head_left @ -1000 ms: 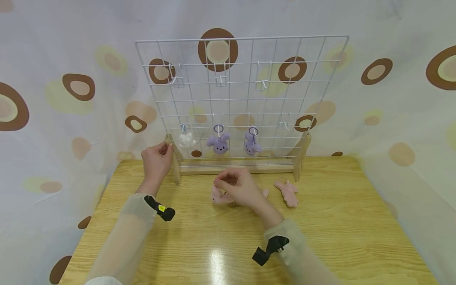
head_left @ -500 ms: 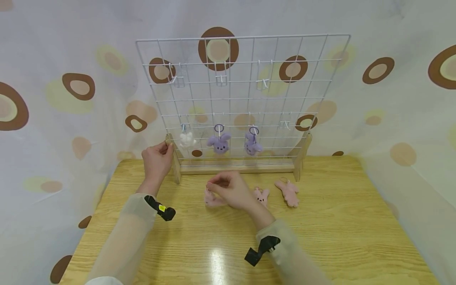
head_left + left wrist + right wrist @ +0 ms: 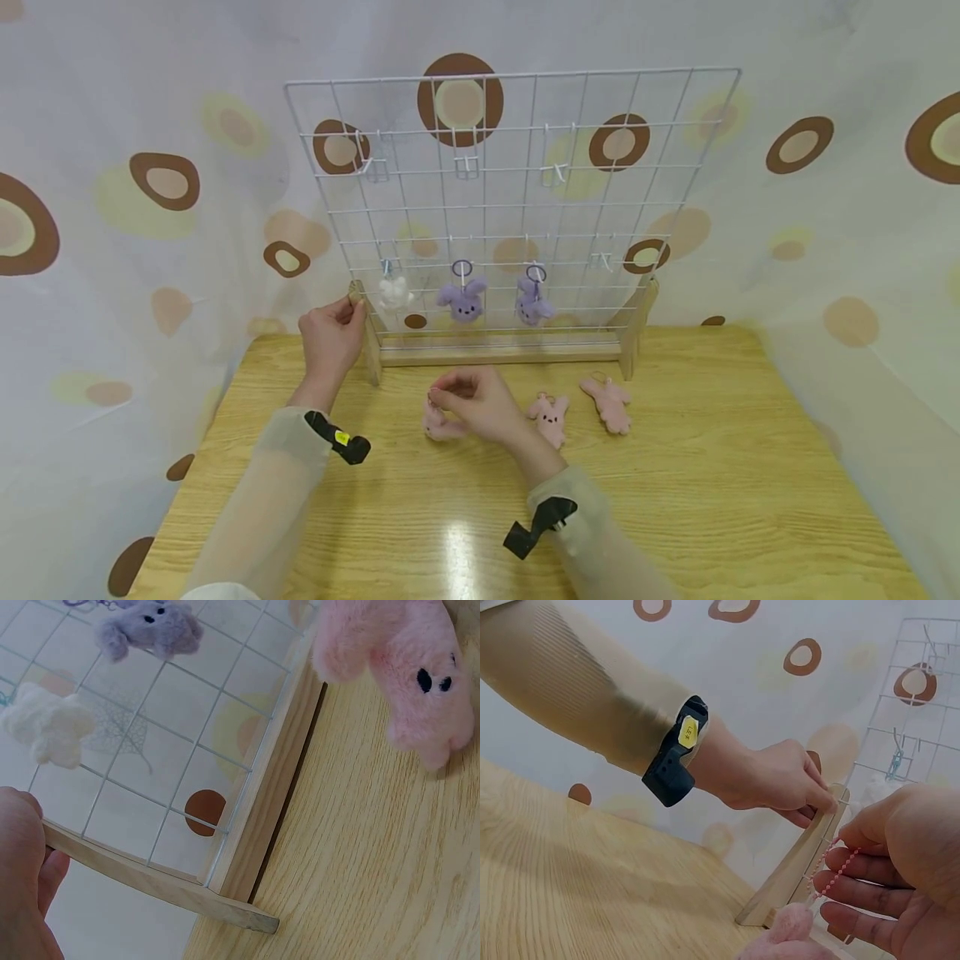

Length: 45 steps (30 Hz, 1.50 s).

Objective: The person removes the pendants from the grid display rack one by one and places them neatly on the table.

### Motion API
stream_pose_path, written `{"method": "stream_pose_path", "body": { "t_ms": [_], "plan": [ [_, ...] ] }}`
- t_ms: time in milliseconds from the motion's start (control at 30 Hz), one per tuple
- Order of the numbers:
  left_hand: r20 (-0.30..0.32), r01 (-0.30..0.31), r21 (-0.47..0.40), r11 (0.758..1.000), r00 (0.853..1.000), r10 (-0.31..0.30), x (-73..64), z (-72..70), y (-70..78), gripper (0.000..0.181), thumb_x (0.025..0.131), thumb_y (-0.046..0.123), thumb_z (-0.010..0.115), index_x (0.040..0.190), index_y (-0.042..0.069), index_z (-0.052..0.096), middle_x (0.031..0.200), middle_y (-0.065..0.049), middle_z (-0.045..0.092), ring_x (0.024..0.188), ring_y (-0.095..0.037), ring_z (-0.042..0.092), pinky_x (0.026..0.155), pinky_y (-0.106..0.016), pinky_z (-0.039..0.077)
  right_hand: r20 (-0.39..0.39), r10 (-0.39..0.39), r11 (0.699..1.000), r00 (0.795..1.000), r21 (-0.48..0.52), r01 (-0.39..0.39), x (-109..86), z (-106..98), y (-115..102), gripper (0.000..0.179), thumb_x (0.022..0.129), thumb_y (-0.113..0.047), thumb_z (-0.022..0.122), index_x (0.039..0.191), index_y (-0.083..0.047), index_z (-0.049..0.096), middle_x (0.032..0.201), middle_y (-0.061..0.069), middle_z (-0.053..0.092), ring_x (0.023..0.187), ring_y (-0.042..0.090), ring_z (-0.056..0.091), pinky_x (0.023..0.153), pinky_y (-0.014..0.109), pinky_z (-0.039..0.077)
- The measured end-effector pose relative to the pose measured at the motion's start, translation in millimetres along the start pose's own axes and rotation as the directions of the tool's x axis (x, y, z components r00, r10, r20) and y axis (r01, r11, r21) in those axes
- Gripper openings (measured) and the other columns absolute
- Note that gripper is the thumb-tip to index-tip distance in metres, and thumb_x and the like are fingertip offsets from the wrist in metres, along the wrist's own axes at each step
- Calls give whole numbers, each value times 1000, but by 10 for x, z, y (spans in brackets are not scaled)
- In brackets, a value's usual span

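Observation:
In the head view my left hand [image 3: 330,337] grips the top of the left wooden leg [image 3: 371,354] of a white wire grid rack [image 3: 510,77]. My right hand [image 3: 480,406] pinches the pink bead chain [image 3: 846,864] of a pink plush bunny keychain [image 3: 441,424], between thumb and forefinger; the other fingers are loosely bent. The bunny hangs low over the table, in front of the rack. Its face shows in the left wrist view, where the bunny [image 3: 431,679] fills the upper right. Two more pink bunny keychains, one face up [image 3: 551,422] and one turned away [image 3: 612,407], lie further right.
From hooks on the rack hang a white plush keychain [image 3: 394,293] and two purple bunny keychains, one in the middle [image 3: 465,303] and one to its right [image 3: 531,308]. Other hooks, such as the right-hand hook [image 3: 602,262], carry nothing. A patterned curtain [image 3: 787,217] stands behind the wooden table [image 3: 712,467].
My right hand has moved left and slightly nearer with the pink bunny keychain, uncovering the face-up bunny on the table. The left hand stays on the rack's leg.

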<state>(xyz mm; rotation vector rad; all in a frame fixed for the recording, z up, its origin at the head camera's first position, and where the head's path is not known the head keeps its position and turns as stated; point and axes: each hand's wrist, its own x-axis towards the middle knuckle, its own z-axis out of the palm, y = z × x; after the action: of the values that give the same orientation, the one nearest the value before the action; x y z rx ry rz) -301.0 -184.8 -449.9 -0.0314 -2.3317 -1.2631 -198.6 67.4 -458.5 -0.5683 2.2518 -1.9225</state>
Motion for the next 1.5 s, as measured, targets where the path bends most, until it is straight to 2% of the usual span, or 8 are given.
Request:
{"method": "stream_pose_path", "body": {
  "t_ms": [300, 433, 667, 933, 1067, 1167, 1367, 1500],
  "plan": [
    [-5, -13, 7, 1000, 1000, 13, 3, -7, 0, 23, 103, 18, 72, 109, -1, 82, 95, -17, 79, 87, -26, 79, 77, -44, 64, 5, 32, 999, 999, 22, -33, 54, -2, 46, 12, 100, -6, 72, 100, 5, 76, 94, 15, 77, 85, 35, 72, 70, 30, 58],
    [-5, -15, 8, 1000, 1000, 15, 3, -7, 1, 23, 103, 18, 72, 109, -1, 82, 95, -17, 79, 87, -26, 79, 77, -44, 64, 4, 27, 1000, 1000, 6, -27, 97, -20, 51, 15, 101, -7, 72, 102, 7, 76, 95, 17, 77, 85, 37, 72, 71, 33, 58],
    [-3, -13, 13, 1000, 1000, 13, -2, -12, 9, 23, 103, 18, 72, 110, -1, 82, 96, -16, 79, 87, -25, 79, 76, -43, 64, -21, 69, 998, 997, 0, -69, 183, -50, 119, 14, 101, -6, 72, 106, 6, 77, 100, 17, 78, 93, 36, 74, 77, 43, 62],
    [-9, -16, 15, 1000, 1000, 17, 9, -3, 11, 24, 103, 18, 72, 113, -2, 81, 99, -19, 79, 89, -27, 79, 77, -43, 64, -79, 88, 996, 993, 40, -85, 290, -46, 229, 13, 101, -5, 72, 103, 7, 76, 95, 16, 77, 95, 45, 72, 73, 26, 58],
    [-12, -17, 11, 1000, 1000, 17, 16, -1, 4, 24, 102, 18, 73, 112, -2, 81, 98, -19, 79, 88, -26, 79, 77, -42, 64, -103, 90, 995, 991, 53, -85, 337, -43, 245, 12, 100, -4, 72, 102, 7, 77, 93, 16, 77, 96, 47, 72, 71, 23, 57],
    [-9, -17, 11, 1000, 1000, 17, 18, 0, -4, 24, 102, 18, 73, 112, -2, 81, 98, -19, 79, 88, -26, 79, 77, -42, 64, -111, 101, 994, 989, 58, -95, 375, -40, 253, 12, 100, -4, 73, 102, 7, 77, 92, 14, 77, 94, 43, 73, 71, 23, 57],
    [0, -12, 12, 1000, 1000, 12, 11, 0, -14, 24, 103, 18, 72, 113, -2, 81, 99, -18, 79, 89, -26, 79, 77, -42, 64, -109, 119, 993, 987, 8, -119, 480, -23, 320, 13, 100, -6, 73, 103, 6, 77, 93, 13, 78, 88, 26, 75, 73, 25, 58],
    [5, -11, 19, 1000, 1000, 11, 5, 0, -15, 24, 103, 18, 72, 113, -1, 81, 99, -17, 79, 88, -25, 79, 76, -42, 64, -105, 121, 992, 987, -26, -125, 540, 12, 371, 15, 100, -8, 74, 104, 5, 77, 94, 13, 78, 88, 23, 75, 73, 24, 57]
  ]
}}
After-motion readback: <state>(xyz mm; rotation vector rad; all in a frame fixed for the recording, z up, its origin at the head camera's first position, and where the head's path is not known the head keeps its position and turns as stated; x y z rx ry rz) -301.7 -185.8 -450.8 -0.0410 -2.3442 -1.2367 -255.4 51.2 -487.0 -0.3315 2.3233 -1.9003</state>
